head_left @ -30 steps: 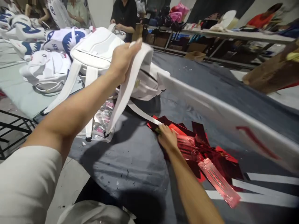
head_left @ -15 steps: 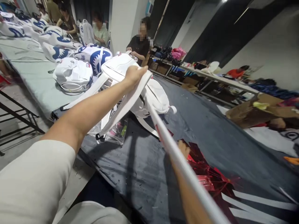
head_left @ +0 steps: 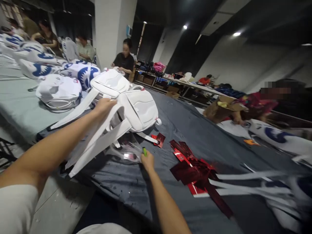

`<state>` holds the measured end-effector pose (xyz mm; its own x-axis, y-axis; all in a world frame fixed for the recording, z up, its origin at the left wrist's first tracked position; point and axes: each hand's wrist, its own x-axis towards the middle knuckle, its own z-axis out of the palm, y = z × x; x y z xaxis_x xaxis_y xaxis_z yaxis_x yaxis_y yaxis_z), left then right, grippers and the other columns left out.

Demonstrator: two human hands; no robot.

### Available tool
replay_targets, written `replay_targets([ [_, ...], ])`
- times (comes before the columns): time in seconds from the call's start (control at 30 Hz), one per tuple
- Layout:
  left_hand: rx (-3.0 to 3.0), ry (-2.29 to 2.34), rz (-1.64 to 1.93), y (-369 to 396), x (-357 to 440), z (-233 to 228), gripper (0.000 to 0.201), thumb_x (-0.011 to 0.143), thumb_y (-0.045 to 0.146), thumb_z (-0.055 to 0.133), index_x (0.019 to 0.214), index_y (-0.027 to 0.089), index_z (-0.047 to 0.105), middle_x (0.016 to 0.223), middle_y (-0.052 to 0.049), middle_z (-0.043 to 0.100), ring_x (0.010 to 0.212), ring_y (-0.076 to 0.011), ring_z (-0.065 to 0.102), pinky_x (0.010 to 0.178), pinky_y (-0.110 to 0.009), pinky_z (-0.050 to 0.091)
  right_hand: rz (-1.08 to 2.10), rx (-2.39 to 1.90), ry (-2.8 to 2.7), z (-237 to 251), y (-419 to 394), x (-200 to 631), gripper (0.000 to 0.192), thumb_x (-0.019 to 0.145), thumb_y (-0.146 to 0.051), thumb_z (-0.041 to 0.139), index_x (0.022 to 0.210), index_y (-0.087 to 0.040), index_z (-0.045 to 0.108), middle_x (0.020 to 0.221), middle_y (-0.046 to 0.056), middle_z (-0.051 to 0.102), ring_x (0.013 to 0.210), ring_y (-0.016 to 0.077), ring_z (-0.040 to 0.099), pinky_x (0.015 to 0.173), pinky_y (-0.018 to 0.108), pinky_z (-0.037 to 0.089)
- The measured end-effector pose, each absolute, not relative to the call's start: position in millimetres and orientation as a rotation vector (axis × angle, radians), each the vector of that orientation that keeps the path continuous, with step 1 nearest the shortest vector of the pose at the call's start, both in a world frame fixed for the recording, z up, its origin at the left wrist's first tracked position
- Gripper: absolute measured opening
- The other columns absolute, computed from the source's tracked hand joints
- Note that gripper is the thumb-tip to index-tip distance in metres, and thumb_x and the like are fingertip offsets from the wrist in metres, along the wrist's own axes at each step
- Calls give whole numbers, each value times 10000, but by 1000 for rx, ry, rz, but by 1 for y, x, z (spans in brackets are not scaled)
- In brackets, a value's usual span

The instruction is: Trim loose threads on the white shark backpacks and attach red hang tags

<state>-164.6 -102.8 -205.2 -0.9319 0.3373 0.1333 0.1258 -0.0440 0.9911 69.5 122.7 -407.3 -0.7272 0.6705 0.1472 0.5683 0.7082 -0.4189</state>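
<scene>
My left hand (head_left: 105, 106) is closed at the top of a white shoulder strap (head_left: 97, 143) on a white backpack (head_left: 142, 109). The backpack lies with its padded panel up, straps hanging toward me. Just right of the straps, my right hand (head_left: 147, 160) is closed around a small bright-green item (head_left: 144, 151), whose kind I cannot make out. A clear plastic bag (head_left: 125, 155) lies beside those fingers, partly under the straps. Another white backpack (head_left: 110, 83) rests against the first one's far side. Red tags (head_left: 159, 139) lie near a strap end.
A heap of dark-red tags (head_left: 192, 165) lies to the right on the grey table cover (head_left: 170, 113), with white straps (head_left: 243, 182) beyond. More white-and-blue backpacks (head_left: 59, 91) line the left. A person (head_left: 123, 60) works across the table; another person's hand (head_left: 237, 118) is at the right.
My right hand has moved left from the red tags to beside the plastic bag and now holds the green item. The strap it pulled taut hangs loose. My left hand is lower; the view has turned right.
</scene>
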Motion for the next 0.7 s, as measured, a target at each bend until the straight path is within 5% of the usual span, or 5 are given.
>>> replay_targets([
  [0.27, 73, 2002, 2188, -175, -108, -283, 358, 477, 422, 763, 696, 183, 611, 528, 61, 568, 512, -108, 460, 522, -235, 380, 506, -1791, -2260, -416, 185, 208, 213, 971, -307, 596, 1068, -131, 666, 943, 62, 688, 797, 176, 662, 727, 331, 557],
  [0.37, -67, 2069, 2037, -202, -82, -308, 378, 443, 422, 788, 738, 227, 653, 528, 67, 595, 524, -148, 512, 541, -256, 423, 364, -1726, -2324, -407, 174, 233, 348, 914, -179, 570, 1249, -148, 657, 1225, 174, 652, 1048, 294, 643, 862, 406, 496],
  [0.5, 181, 2559, 1611, -217, -76, -308, 497, 613, 539, 716, 1045, 296, 690, 1032, 14, 747, 994, -256, 676, 851, -342, 538, 56, -1303, -2690, -391, 154, 219, 526, 870, -139, 557, 1388, -227, 583, 1543, 143, 427, 1408, 371, 352, 1107, 530, 273],
  [0.6, 559, 2926, 1289, -197, -92, -286, 690, 778, 561, 592, 1399, 273, 508, 1424, -64, 575, 1287, -272, 565, 1041, -406, 493, -44, -920, -3025, -380, 158, 176, 383, 896, -139, 505, 1234, -191, 677, 1347, 155, 614, 1334, 339, 443, 1088, 528, 293],
  [0.7, 845, 3099, 1059, -152, -124, -263, 783, 810, 557, 537, 1472, 152, 430, 1499, -151, 482, 1358, -315, 494, 1130, -486, 415, 23, -691, -3125, -376, 169, 122, 456, 889, -132, 519, 1327, -220, 610, 1518, 118, 472, 1391, 276, 398, 1077, 434, 352],
])
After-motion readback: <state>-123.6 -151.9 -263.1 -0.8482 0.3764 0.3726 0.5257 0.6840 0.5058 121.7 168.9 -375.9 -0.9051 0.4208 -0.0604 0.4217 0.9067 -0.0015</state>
